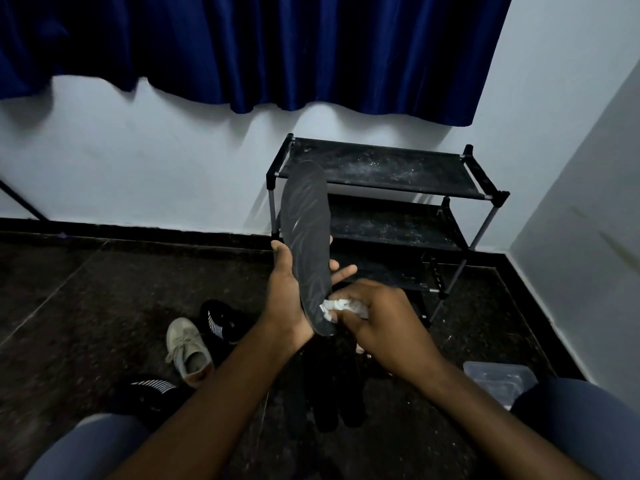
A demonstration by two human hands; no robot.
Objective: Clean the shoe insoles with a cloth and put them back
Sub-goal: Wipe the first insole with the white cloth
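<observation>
A long black insole [306, 230] stands nearly upright in front of me, its toe end up and faint wipe streaks on its face. My left hand [289, 292] grips it from the left side around the lower half. My right hand [375, 315] is closed on a crumpled white cloth [341, 306] pressed against the heel end of the insole. On the dark floor below lie other black insoles [334, 393], partly hidden by my arms. A beige sneaker [188, 349] and two black sneakers with white stripes [221, 318] [149, 393] sit to the left.
A black three-tier shoe rack [388, 168], dusty and bare, stands against the white wall straight ahead. A clear plastic container [498, 377] sits on the floor by my right knee. A blue curtain [277, 46] hangs above. The right wall is close.
</observation>
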